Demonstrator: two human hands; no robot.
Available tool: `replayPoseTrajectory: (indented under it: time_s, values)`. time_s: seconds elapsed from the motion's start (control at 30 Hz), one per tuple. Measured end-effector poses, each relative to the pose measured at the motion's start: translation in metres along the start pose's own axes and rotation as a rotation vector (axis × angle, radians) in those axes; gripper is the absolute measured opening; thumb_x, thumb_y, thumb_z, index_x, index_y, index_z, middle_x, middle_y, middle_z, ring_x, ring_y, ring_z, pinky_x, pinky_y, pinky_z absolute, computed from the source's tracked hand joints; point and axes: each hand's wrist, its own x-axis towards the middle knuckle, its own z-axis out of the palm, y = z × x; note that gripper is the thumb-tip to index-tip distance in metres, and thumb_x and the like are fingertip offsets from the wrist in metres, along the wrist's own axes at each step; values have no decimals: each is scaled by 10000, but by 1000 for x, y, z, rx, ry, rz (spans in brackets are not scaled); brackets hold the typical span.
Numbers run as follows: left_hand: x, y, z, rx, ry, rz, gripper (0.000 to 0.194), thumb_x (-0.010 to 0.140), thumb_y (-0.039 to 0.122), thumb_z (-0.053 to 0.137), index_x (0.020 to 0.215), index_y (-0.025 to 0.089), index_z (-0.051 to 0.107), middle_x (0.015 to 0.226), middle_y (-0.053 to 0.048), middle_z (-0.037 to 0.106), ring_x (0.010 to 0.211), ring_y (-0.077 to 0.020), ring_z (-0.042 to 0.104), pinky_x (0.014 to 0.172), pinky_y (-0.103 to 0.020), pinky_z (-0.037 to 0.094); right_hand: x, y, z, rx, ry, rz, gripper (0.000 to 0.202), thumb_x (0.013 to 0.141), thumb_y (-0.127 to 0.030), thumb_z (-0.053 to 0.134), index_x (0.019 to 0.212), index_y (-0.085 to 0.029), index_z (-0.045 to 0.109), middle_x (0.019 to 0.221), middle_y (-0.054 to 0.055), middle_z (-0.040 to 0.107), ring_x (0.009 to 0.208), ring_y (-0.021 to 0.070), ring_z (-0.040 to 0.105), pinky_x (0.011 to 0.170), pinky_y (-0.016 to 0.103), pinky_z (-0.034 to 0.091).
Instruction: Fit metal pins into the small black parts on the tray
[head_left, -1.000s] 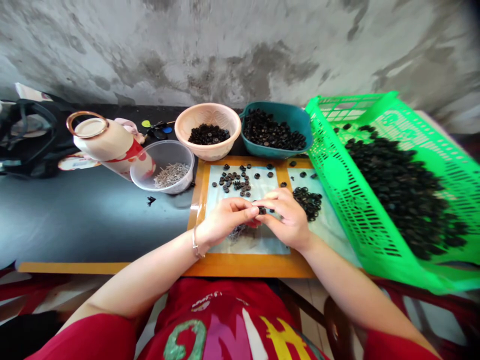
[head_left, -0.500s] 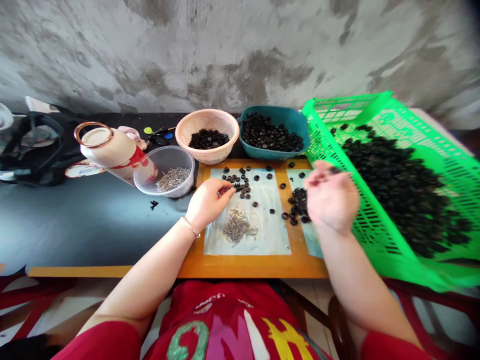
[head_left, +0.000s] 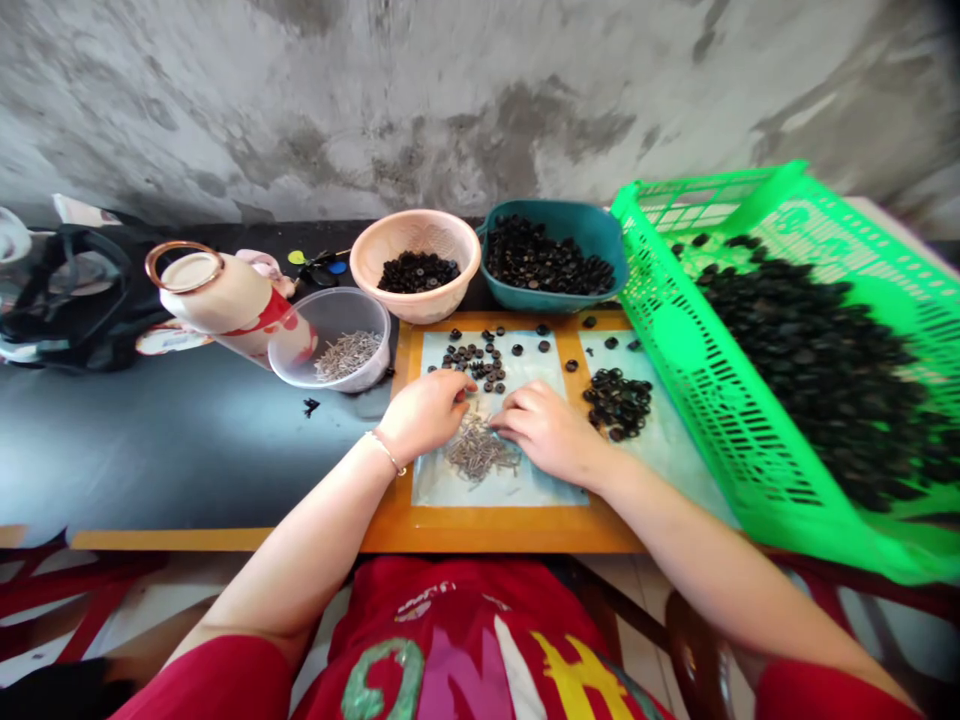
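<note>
My left hand [head_left: 429,412] is closed in a pinch just below the loose small black round parts [head_left: 466,360] on the pale sheet; whatever its fingertips hold is too small to make out. My right hand [head_left: 553,430] has its fingers drawn together at the upper right edge of a pile of thin metal pins [head_left: 480,450], and I cannot see what is between them. Both hands are close to each other over the sheet [head_left: 442,493]. To the right of my right hand lies a heap of black rings [head_left: 619,402].
Behind the board [head_left: 480,535] stand a pink bowl [head_left: 367,262] and a teal basin [head_left: 525,297], both with black parts. A clear tub [head_left: 279,352] of pins is at left, beside a white-and-red flask [head_left: 214,300]. A green crate [head_left: 720,400] full of black pieces borders the right side.
My right hand has come from beside the green crate, leftward and down to the pin pile. My left hand has shifted slightly down and stays pinched by the black parts.
</note>
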Motion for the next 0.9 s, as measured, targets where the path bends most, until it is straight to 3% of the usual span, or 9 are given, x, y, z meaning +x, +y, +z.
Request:
replayPoseTrajectory:
  time_s: [0.23,0.53,0.7,0.8,0.9]
  values:
    - [5,-3,10,62,130,-44,266,854,185,582,1108,164,657,964,-82,688,880,-225,643,825,-347,517,0,2,-1,-134,-121,49,164,936,-269,600,914,-142,703,894,94,609,911,237,490,804,366,473]
    - [15,2,24,106,154,111,195,901,251,577,1026,177,707,936,-82,648,912,-224,628,845,-347,519,1,2,-1,-159,-155,4,183,967,-257,537,883,-166,671,921,96,600,916,242,487,816,381,476]
    - [14,2,25,-34,212,120,185,888,223,589,1007,147,709,954,-87,704,905,-216,644,858,-355,516,-1,5,-2,109,-6,79,106,952,-200,554,888,-162,629,856,64,631,871,215,546,821,374,489]
    - [10,6,22,-275,225,-5,178,847,237,640,986,165,724,926,-63,742,810,-182,668,786,-324,537,-1,7,-7,283,144,249,62,910,-192,609,858,-189,642,825,31,659,822,192,600,785,349,501]
    - [7,12,19,-542,183,-127,181,786,263,705,942,177,742,883,-49,756,752,-166,679,704,-290,547,-2,8,-11,443,215,427,29,869,-219,652,870,-202,675,850,21,703,791,184,647,769,341,520]
